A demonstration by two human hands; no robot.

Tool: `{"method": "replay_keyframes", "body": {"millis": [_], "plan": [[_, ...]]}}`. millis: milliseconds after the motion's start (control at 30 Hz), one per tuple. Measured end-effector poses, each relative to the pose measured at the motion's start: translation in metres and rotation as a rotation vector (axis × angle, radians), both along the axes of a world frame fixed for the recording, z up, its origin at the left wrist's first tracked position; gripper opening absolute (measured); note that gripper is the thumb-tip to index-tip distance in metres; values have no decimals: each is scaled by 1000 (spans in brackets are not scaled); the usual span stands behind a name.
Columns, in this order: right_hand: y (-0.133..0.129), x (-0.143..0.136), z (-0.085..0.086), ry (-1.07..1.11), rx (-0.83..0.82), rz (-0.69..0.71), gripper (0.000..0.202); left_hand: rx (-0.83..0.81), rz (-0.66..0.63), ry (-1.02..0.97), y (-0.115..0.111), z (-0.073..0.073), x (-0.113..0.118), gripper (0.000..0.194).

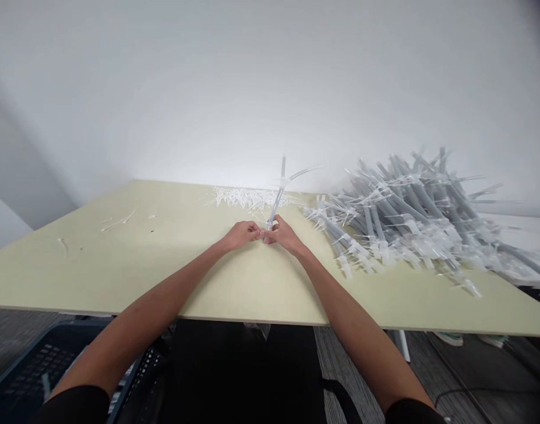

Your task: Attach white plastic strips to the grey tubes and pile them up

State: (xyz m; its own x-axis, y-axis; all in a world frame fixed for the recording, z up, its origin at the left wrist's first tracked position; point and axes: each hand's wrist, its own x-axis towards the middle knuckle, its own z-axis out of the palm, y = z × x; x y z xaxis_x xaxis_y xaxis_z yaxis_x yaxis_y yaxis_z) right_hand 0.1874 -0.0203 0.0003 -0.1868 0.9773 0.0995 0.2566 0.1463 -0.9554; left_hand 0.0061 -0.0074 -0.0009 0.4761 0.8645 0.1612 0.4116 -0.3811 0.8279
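A clear plastic tube assembly (276,203) with a branching top stands tilted over the middle of the table. Its lower end is gripped by my right hand (282,234), with the fingers closed round it. My left hand (244,234) is closed in a pinch at that same end, its fingertips meeting those of my right hand. Whatever the left fingers hold is too small to make out. Behind both hands lies a spread of thin white cable ties (247,198).
A large heap of similar tubes with ties (411,212) covers the right of the table (247,294). A few loose white ties (119,221) lie at left. A wall (252,88) stands behind. Below left is a dark blue basket (31,359). Someone's shoes (449,338) show under the right side.
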Motion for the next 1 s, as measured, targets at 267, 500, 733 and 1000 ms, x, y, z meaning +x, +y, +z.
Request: {"method": "replay_keyframes", "body": {"millis": [267, 500, 733, 1000], "plan": [[5, 5, -6, 9, 37, 33, 36, 104, 113, 94, 0, 0, -2, 18], [3, 3, -5, 89, 30, 20, 37, 82, 87, 81, 1, 3, -10, 20], [-5, 2, 8, 191, 36, 6, 39, 14, 143, -158, 5, 0, -10, 23], [-5, -3, 11, 308, 76, 54, 38, -156, 25, -377, -1, 5, -3, 35]]}}
